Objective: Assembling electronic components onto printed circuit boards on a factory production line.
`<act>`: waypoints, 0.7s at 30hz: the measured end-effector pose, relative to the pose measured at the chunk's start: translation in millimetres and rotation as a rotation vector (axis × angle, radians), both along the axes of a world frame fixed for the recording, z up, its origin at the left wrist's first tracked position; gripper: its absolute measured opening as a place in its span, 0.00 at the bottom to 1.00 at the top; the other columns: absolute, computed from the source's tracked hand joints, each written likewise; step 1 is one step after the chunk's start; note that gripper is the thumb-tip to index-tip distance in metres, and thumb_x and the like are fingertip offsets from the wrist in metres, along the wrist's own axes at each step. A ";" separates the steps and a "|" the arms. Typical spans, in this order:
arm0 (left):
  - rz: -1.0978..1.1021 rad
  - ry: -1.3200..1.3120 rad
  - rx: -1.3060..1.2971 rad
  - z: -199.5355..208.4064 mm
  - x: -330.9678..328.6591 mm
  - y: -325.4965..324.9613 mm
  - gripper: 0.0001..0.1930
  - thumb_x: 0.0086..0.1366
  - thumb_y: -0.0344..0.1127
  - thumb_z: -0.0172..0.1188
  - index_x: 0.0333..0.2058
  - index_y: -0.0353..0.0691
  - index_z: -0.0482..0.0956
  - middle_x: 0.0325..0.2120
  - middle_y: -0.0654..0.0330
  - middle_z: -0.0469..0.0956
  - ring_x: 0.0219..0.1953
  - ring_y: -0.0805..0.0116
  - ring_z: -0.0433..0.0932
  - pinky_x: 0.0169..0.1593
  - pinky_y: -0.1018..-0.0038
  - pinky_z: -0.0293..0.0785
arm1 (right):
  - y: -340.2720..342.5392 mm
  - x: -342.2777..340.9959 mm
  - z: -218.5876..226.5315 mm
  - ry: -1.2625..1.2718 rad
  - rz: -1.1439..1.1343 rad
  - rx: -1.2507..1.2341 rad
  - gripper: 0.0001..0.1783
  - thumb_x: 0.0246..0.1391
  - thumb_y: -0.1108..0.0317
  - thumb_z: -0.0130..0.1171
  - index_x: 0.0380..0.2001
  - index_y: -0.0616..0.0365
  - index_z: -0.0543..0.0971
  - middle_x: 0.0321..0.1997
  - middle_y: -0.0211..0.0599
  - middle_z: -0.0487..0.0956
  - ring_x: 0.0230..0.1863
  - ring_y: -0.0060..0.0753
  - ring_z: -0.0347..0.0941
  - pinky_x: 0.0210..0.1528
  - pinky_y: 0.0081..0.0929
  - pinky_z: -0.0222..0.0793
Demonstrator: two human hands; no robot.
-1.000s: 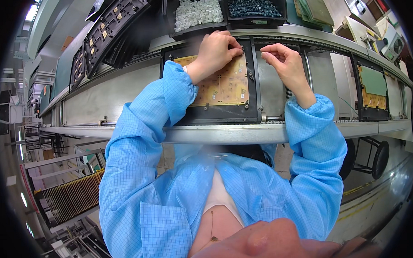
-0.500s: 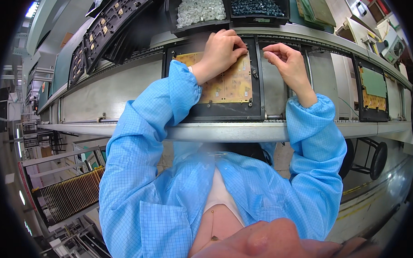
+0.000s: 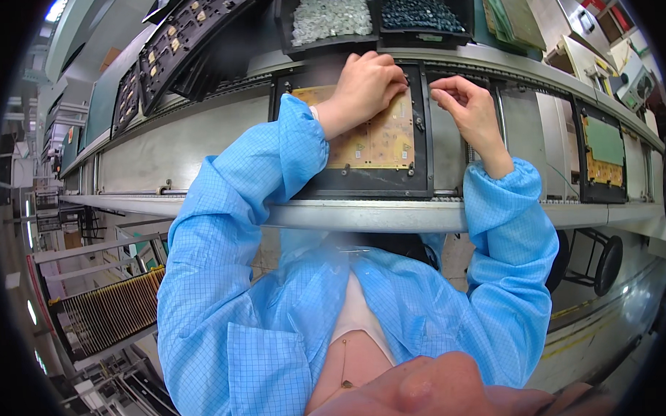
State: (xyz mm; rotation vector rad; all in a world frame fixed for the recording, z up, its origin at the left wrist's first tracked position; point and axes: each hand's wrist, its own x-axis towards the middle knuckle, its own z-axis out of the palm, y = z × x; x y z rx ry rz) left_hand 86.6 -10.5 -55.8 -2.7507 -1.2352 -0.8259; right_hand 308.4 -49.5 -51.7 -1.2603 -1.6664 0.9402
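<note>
The left hand (image 3: 362,86) presses curled fingers on the yellow board (image 3: 378,137) in its black tray (image 3: 361,181), upper centre; the right hand (image 3: 472,108) pinches something too small to tell. Uneven pressure could tilt or bend the board.

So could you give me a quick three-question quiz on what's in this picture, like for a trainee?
1. True or false: the left hand rests on the yellow board.
2. The right hand is: A) on the board, B) raised beside it, fingers pinched, C) in a bin.
3. What colours are the small parts in the two bins, left bin and right bin?

Key: 1 true; 2 B; 3 white, dark blue.
</note>
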 end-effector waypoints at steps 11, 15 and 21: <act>0.282 0.039 0.341 27.1 -54.5 81.5 0.03 0.55 0.30 0.63 0.30 0.41 0.80 0.31 0.57 0.78 0.40 0.56 0.77 0.45 0.65 0.75 | -9.2 19.2 -7.2 0.154 -0.009 -0.139 0.11 0.59 0.67 0.62 0.42 0.61 0.82 0.32 0.25 0.80 0.33 0.15 0.72 0.39 0.16 0.69; 0.437 0.308 0.276 22.2 -43.4 104.8 0.04 0.54 0.26 0.60 0.29 0.39 0.81 0.33 0.56 0.81 0.41 0.56 0.79 0.45 0.66 0.78 | -10.9 25.1 -16.5 0.217 -0.021 -0.209 0.12 0.59 0.67 0.63 0.43 0.62 0.82 0.34 0.26 0.81 0.34 0.16 0.73 0.40 0.17 0.69; 0.335 0.406 0.292 35.3 -52.9 102.2 0.03 0.54 0.27 0.60 0.28 0.40 0.81 0.30 0.56 0.81 0.37 0.57 0.80 0.43 0.66 0.78 | -5.1 18.9 -19.8 0.267 -0.025 -0.230 0.12 0.59 0.67 0.63 0.43 0.62 0.82 0.34 0.27 0.81 0.34 0.17 0.73 0.41 0.18 0.70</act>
